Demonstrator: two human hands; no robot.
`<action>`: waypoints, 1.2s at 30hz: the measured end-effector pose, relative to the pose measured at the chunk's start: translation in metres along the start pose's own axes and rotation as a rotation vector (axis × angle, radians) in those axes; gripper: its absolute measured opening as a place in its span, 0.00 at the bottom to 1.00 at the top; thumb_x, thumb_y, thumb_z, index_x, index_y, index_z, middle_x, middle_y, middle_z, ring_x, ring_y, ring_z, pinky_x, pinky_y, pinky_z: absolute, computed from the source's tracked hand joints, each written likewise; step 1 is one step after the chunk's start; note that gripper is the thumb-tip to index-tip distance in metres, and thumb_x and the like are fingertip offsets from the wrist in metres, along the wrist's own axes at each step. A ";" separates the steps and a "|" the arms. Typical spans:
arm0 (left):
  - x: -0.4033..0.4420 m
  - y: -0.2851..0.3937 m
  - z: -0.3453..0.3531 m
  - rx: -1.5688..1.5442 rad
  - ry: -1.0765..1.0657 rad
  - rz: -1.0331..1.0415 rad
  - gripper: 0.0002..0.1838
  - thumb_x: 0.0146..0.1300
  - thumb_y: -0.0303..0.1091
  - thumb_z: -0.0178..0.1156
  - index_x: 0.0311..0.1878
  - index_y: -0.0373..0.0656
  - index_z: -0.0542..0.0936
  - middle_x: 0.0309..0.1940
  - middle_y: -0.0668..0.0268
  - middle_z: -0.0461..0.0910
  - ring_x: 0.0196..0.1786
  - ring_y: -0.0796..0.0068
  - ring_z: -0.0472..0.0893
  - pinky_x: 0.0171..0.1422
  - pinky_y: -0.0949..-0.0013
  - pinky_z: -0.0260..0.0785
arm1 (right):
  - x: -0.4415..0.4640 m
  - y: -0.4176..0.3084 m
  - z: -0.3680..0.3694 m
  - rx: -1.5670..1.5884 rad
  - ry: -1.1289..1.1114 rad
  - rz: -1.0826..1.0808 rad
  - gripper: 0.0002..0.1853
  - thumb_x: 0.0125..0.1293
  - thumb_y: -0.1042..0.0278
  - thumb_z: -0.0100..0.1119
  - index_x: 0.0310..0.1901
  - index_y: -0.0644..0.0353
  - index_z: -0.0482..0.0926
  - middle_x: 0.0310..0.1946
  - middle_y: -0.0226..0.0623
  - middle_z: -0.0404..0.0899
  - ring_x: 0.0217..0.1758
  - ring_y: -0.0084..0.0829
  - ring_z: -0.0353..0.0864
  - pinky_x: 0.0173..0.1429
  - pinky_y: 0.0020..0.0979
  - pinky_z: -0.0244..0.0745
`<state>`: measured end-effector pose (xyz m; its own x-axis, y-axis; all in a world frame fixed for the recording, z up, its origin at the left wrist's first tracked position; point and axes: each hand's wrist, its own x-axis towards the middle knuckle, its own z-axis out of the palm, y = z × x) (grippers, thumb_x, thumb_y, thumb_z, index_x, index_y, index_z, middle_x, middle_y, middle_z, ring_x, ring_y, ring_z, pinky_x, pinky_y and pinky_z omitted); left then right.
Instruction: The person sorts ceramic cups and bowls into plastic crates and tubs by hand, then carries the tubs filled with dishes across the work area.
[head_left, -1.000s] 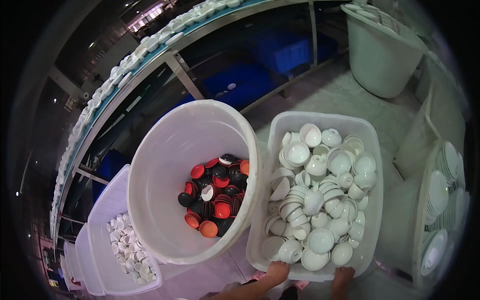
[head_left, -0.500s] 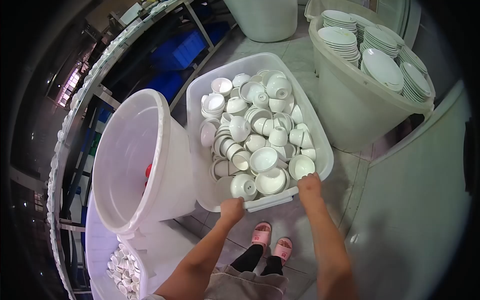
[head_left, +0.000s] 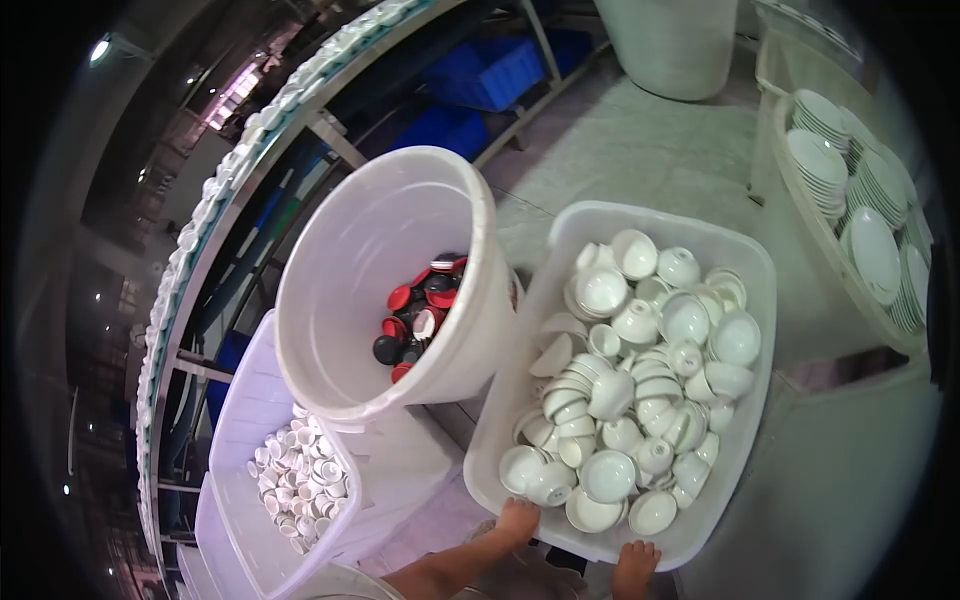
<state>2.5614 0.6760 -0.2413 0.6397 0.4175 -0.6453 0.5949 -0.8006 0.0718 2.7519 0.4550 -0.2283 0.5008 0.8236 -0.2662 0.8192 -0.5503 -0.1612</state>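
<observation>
The tub (head_left: 515, 400) stands on the floor, its near rim gripped from above by both hands. The left hand (head_left: 519, 519) clasps the rim near the tub's near left corner, and the right hand (head_left: 637, 562) clasps it farther right; fingers curl over the edge, while the undersides and most of each thumb are hidden. The right forearm is cut off at the bottom of the view.

White bowls (head_left: 620, 390) fill the tub, heaped and nested; many hide one another, so their number cannot be told beyond a few dozen. Left of the tub is one bucket (head_left: 335, 280), whose near wall covers part of its red and black dishes (head_left: 436, 292); these cannot be fully counted. Nearer and left of the tub is a box (head_left: 240, 400) of small cups (head_left: 300, 480), too crowded to number, its far side partly behind the bucket. Right of the tub, one bin (head_left: 800, 300) holds at least five stacks of plates (head_left: 870, 200), running into the dark edge.

Beyond the tub, one barrel (head_left: 675, 50) is cut off at the top. To the tub's far left, two blue crates (head_left: 490, 75) sit under a counter (head_left: 285, 135), the nearer one mostly in shadow; the counter's white ware blurs together.
</observation>
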 end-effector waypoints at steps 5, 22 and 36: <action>-0.010 -0.003 -0.024 -0.108 -0.078 0.042 0.15 0.55 0.33 0.60 0.46 0.43 0.79 0.47 0.60 0.81 0.54 0.62 0.79 0.60 0.55 0.66 | 0.004 -0.019 -0.035 -0.114 -0.303 0.049 0.10 0.60 0.66 0.53 0.39 0.54 0.82 0.40 0.36 0.81 0.48 0.40 0.79 0.53 0.49 0.70; 0.013 -0.025 -0.005 -0.009 0.118 0.218 0.08 0.56 0.32 0.59 0.38 0.44 0.81 0.33 0.59 0.85 0.39 0.61 0.86 0.45 0.57 0.74 | 0.008 -0.004 0.039 -0.102 0.150 0.029 0.03 0.50 0.74 0.59 0.25 0.52 0.81 0.28 0.35 0.79 0.36 0.40 0.81 0.41 0.42 0.71; -0.008 -0.007 0.030 -0.013 0.451 0.116 0.09 0.44 0.27 0.65 0.33 0.45 0.81 0.28 0.59 0.83 0.36 0.55 0.83 0.47 0.55 0.70 | -0.012 0.002 0.043 0.013 0.264 0.003 0.07 0.53 0.70 0.55 0.24 0.54 0.82 0.27 0.38 0.82 0.36 0.39 0.81 0.46 0.40 0.70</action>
<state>2.5375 0.6656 -0.2590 0.8485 0.4730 -0.2375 0.5111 -0.8487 0.1357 2.7352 0.4383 -0.2658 0.5603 0.8282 -0.0101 0.8148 -0.5533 -0.1731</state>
